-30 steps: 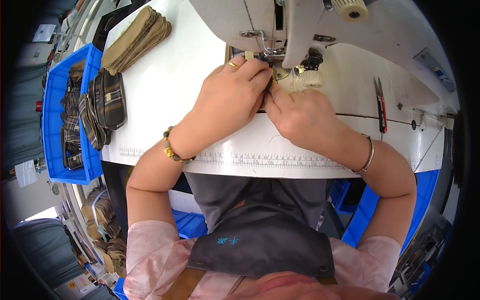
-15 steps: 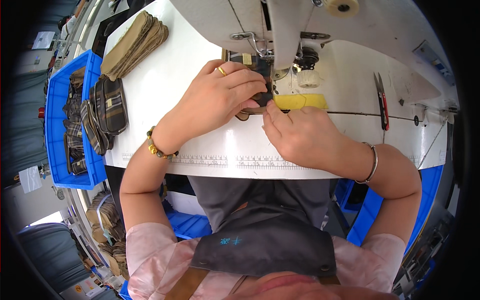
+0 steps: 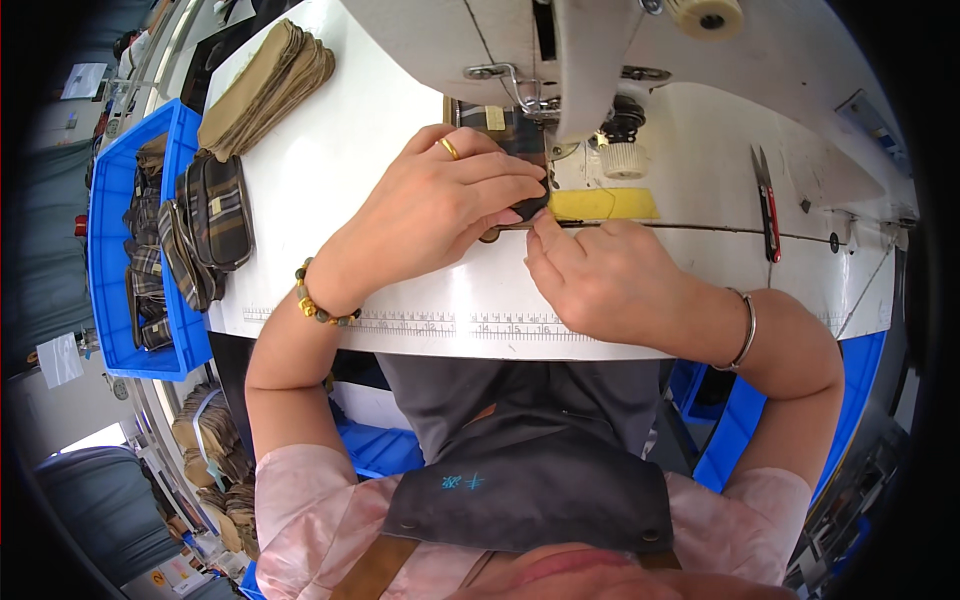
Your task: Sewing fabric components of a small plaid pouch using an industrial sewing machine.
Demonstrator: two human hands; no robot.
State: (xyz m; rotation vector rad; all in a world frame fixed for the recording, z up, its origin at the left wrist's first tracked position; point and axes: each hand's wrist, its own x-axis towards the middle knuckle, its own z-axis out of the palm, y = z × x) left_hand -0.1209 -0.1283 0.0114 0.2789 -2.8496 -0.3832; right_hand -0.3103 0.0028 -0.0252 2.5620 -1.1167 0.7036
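Observation:
Under the needle area of a white sewing machine (image 3: pixel 580 60) lies a dark plaid fabric piece (image 3: pixel 515 122) with brown edging and a small pale yellow patch. My left hand (image 3: pixel 445 205) covers much of it, fingers stretched over the top and thumb by the near edge, holding it against the table. Thumb and forefinger of my right hand (image 3: pixel 605 270) pinch the piece's near right corner; its other fingers are curled. A yellow strip (image 3: pixel 605 204) lies just beyond the right hand. The fabric under my left palm is hidden.
At the left are a stack of tan fabric pieces (image 3: pixel 265 90), plaid pouches (image 3: pixel 218 215) and a blue bin (image 3: pixel 105 290) holding more. Red-and-black thread snips (image 3: pixel 768 215) lie at the right. A printed ruler (image 3: pixel 460 325) runs along the table's near edge.
My left fingers have slid slightly right over the plaid piece, whose near edge has turned a little under them. The right hand has barely shifted and still pinches the corner.

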